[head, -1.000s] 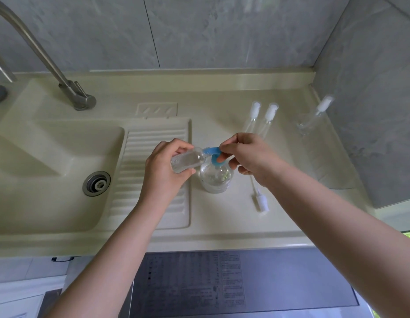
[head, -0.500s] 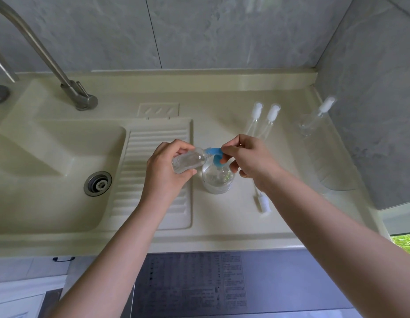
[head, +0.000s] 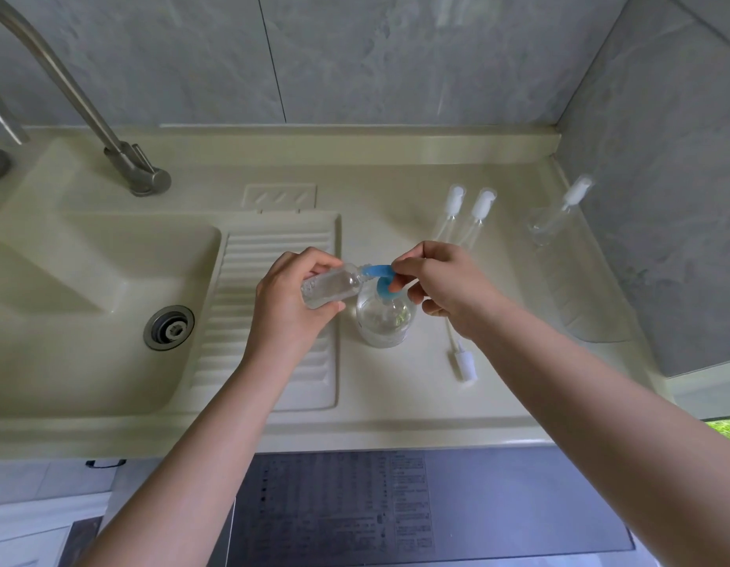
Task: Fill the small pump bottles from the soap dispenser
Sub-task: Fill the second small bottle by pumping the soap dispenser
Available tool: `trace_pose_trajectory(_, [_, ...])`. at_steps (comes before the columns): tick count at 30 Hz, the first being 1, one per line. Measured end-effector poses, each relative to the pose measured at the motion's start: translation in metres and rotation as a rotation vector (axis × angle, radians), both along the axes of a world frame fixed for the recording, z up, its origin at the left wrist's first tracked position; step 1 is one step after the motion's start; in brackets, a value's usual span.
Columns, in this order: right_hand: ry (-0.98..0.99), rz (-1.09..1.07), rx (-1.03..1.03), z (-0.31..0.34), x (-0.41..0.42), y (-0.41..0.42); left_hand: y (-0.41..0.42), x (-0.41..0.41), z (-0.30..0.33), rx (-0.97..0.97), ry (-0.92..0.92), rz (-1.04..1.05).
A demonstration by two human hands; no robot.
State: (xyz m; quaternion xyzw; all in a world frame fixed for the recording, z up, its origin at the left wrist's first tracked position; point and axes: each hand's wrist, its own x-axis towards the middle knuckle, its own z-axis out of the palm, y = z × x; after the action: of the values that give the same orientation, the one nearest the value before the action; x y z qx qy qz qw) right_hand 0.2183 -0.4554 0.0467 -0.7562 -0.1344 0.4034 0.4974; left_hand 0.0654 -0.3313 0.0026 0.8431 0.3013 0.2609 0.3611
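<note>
Little has shifted: your left hand [head: 291, 298] still grips the small bottle [head: 330, 285] tilted, mouth rightward at the blue spout [head: 377, 272], while your right hand [head: 441, 284] pinches the dispenser [head: 383, 321] pump on the bench [head: 396, 403].

The left hand [head: 291, 298] gripped a small clear bottle [head: 330, 285], tilted with its mouth at the blue spout [head: 377, 271] of the soap dispenser [head: 384, 317] on the counter [head: 396, 407]. The right hand [head: 445, 286] pinched the pump head. A loose pump [head: 463, 360] lay just right of it.

faucet [head: 48, 75] spout cropped, appliance label [head: 347, 501] unreadable
</note>
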Motion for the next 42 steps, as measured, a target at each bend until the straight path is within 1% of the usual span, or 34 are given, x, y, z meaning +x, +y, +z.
trace_pose_trajectory(2, [0.022, -0.002, 0.005, 0.001, 0.0015, 0.0006, 0.0, -0.0005, 0.0004, -0.005, 0.002, 0.0])
trace_pose_trajectory(7, [-0.008, 0.0, 0.015, -0.0033, -0.0005, 0.0003, 0.0012, -0.0005, -0.0011, -0.004, 0.005, 0.0])
trace_pose_trajectory(11, [0.019, -0.002, 0.01, -0.0022, 0.0003, -0.0001, 0.0018, -0.0009, -0.0009, -0.004, 0.016, -0.003])
trace_pose_trajectory(18, [-0.033, 0.016, 0.019, -0.0014, 0.0009, -0.0014, 0.0017, 0.0006, -0.0013, 0.0, 0.006, -0.011])
trace_pose_trajectory(23, [0.007, 0.017, -0.003, 0.0014, 0.0023, 0.0012, 0.0018, 0.0, -0.0019, -0.004, 0.009, -0.016])
trace_pose_trajectory(29, [-0.017, 0.032, 0.001, -0.0028, 0.0009, 0.0004, 0.0028, -0.0018, -0.0012, 0.002, 0.01, -0.007])
trace_pose_trajectory(35, [0.039, -0.001, 0.021, 0.0001, 0.0011, -0.0006, 0.0024, -0.0018, -0.0016, -0.016, 0.018, -0.007])
trace_pose_trajectory(40, [-0.026, 0.034, 0.006, -0.0006, 0.0005, -0.0005, 0.0022, -0.0006, -0.002, -0.015, 0.011, -0.001])
trace_pose_trajectory(42, [-0.023, 0.038, -0.006, -0.0011, -0.0002, 0.0002, 0.002, -0.0009, -0.0022, -0.017, 0.016, -0.001])
